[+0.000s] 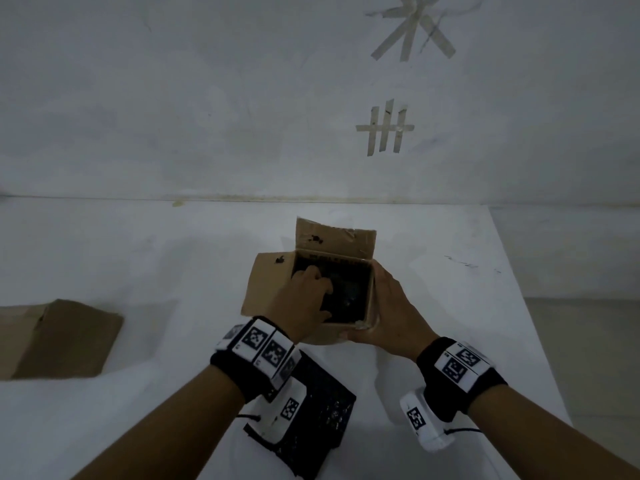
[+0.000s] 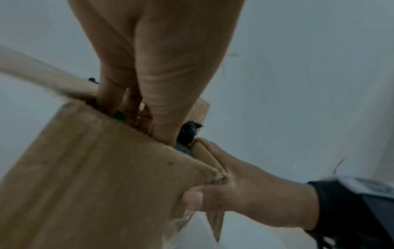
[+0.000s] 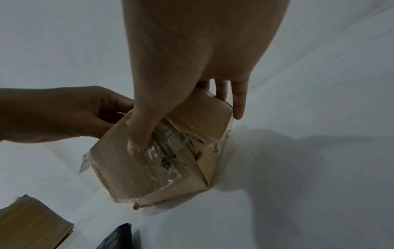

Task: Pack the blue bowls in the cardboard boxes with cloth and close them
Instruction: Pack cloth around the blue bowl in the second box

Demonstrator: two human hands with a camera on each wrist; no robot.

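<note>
A small cardboard box [image 1: 266, 289] stands open on the white table, its far and left flaps raised. Dark cloth [image 1: 349, 289] fills its inside; no blue bowl can be made out. My left hand [image 1: 304, 299] reaches into the box from the left, with its fingers [image 2: 110, 94] going straight down onto the cloth [image 2: 187, 133]. My right hand [image 1: 388, 306] grips the box's near right corner. The thumb [image 3: 138, 134] lies on the taped near face of the box [image 3: 132, 171] and the fingers [image 3: 238, 101] lie along the right side.
A second cardboard box [image 1: 59, 337] lies at the left of the table. A dark patterned cloth [image 1: 318, 417] lies near me, under my left wrist. The table's right edge [image 1: 519, 289] runs close to the right hand. A wall stands behind.
</note>
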